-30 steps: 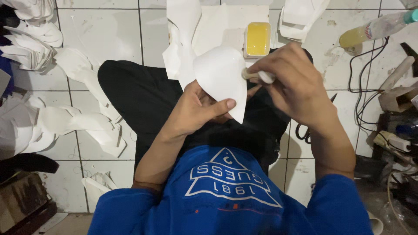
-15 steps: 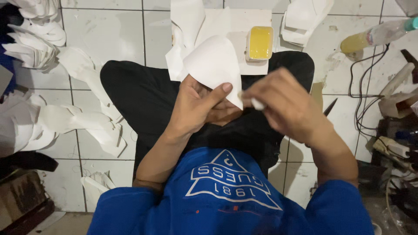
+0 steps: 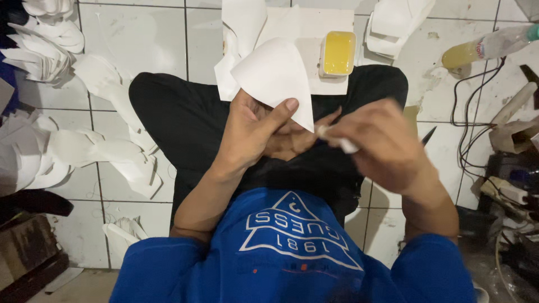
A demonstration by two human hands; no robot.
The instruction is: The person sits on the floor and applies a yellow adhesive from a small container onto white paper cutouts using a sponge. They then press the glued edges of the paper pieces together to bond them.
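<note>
White floor tiles (image 3: 157, 50) fill the frame. Mid-frame, left hand (image 3: 252, 132) fingers pinch a white sheet (image 3: 278, 78), pointed tip toward the right hand (image 3: 387, 143), whose fingers grip a small applicator (image 3: 337, 140) touching it.

A floor (image 3: 140, 50) of large white square tiles with dark grout lines, stained and scuffed in places, seen from above. White cut pieces (image 3: 50, 50) lie stacked and scattered along the left side, with more stacks (image 3: 393, 22) at the top. A dark wooden box (image 3: 28, 247) sits at lower left. On the right, black cables (image 3: 466, 123) trail over the tiles toward dim clutter (image 3: 511, 185). Light is soft and even, darker at the right edge.
</note>
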